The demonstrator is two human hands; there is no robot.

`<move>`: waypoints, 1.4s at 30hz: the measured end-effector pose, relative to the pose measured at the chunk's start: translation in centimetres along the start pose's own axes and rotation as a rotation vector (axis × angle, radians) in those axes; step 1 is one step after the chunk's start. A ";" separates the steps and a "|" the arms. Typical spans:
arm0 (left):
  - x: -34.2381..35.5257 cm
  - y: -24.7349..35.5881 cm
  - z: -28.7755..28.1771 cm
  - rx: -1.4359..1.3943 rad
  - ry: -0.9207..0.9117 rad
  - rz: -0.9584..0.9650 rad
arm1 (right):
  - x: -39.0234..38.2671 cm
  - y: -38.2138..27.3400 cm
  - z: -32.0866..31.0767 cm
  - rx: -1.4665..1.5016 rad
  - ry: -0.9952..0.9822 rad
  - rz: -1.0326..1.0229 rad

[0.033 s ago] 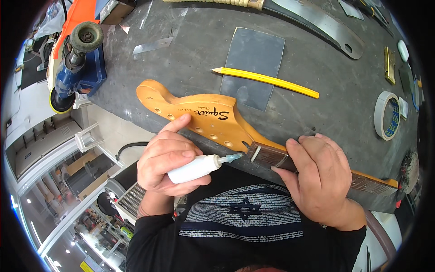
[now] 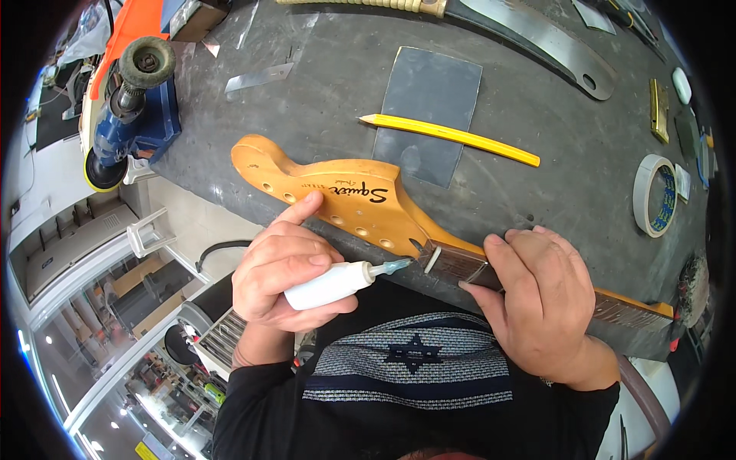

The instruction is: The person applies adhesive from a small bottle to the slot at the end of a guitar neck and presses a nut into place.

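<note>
A guitar neck with a honey-coloured headstock (image 2: pixel 345 184) lies slantwise near the bench's front edge. My left hand (image 2: pixel 280 268) is closed round a small white glue bottle (image 2: pixel 328 287), with one finger resting on the headstock. The clear nozzle (image 2: pixel 391 267) points right and ends close to the white nut (image 2: pixel 433 259); whether it touches the wood I cannot tell. My right hand (image 2: pixel 540 299) wraps over the neck just right of the nut, thumb on the near side, hiding part of the fretboard (image 2: pixel 632 310).
Behind the neck, a yellow pencil (image 2: pixel 460 138) lies across dark sandpaper (image 2: pixel 431 88). A large blade (image 2: pixel 537 42) lies along the far side. A tape roll (image 2: pixel 654 195) and a brass-coloured piece (image 2: pixel 658 111) are at right. A blue bench grinder (image 2: pixel 123 115) stands left, beside a thin metal strip (image 2: pixel 259 77).
</note>
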State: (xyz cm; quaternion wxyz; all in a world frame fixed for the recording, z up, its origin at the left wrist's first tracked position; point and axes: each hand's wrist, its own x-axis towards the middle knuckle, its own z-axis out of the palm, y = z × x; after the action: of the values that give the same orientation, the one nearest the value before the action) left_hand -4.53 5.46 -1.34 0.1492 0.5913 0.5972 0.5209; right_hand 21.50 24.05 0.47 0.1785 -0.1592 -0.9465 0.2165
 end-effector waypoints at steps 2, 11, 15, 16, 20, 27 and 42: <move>0.0 0.0 0.0 -0.016 -0.006 -0.020 | 0.0 0.0 0.1 -0.003 0.004 -0.004; 0.3 0.1 -0.2 0.035 -0.062 -0.031 | -0.3 0.0 0.2 -0.005 0.010 -0.001; 0.5 0.3 -0.2 0.042 -0.069 -0.037 | -0.2 0.0 0.1 -0.010 0.010 0.000; 0.6 0.4 -0.3 0.045 -0.071 -0.040 | -0.1 0.0 0.1 -0.013 0.008 -0.004; 0.6 0.4 -0.3 0.053 -0.082 -0.038 | -0.1 0.0 0.1 -0.020 0.000 -0.005; 0.8 0.5 -0.3 0.048 -0.092 -0.047 | -0.2 0.0 0.2 -0.033 0.007 -0.005; 0.9 0.5 -0.4 0.062 -0.104 -0.046 | -0.2 0.1 0.2 -0.036 0.003 -0.013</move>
State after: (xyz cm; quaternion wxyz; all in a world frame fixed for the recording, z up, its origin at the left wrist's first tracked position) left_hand -4.81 5.95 -0.39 0.1740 0.6080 0.6180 0.4671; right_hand 21.59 23.99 0.23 0.1783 -0.1568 -0.9510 0.1981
